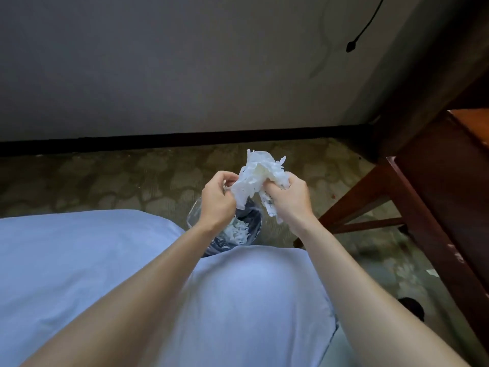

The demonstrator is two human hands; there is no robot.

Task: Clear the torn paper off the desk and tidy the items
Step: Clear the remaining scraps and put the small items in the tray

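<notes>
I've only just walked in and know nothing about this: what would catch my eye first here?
The crumpled white paper at the centre stands out first, gripped by both the left hand and the right hand. Just beneath them stands a bin lined with clear plastic, with white scraps inside. A dark wooden desk rises at the right edge.

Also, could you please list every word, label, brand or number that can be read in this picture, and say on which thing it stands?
No text in this picture can be read.
On the crumpled paper, held by the left hand and the right hand: a few dark specks, perhaps print, too small and blurred to read.
On the bin below the hands: no label shows.
</notes>
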